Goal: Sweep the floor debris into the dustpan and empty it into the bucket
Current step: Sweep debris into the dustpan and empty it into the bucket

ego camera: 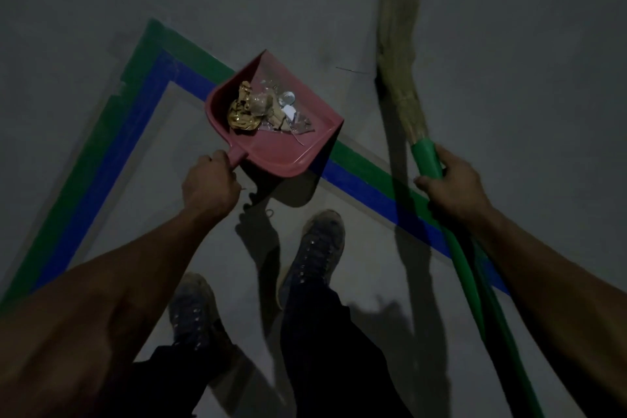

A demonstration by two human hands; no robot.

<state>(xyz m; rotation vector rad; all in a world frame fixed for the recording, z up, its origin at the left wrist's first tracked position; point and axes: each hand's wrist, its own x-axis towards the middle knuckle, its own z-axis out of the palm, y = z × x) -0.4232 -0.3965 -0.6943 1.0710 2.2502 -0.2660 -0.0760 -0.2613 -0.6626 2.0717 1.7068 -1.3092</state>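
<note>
Red plastic dustpan (288, 146) hangs above the grey floor (509, 44), off the ground judging by its shadow below, over the corner of the green and blue floor tape (142, 105). Gold foil, paper scraps and clear bits of debris (264, 108) sit toward its back wall. My left hand (208, 185) is closed around its short handle. My right hand (453, 180) wraps the broom (400, 54) at its green handle, bristles pointing away from me. My shoes (320, 248) stand just beneath.
</note>
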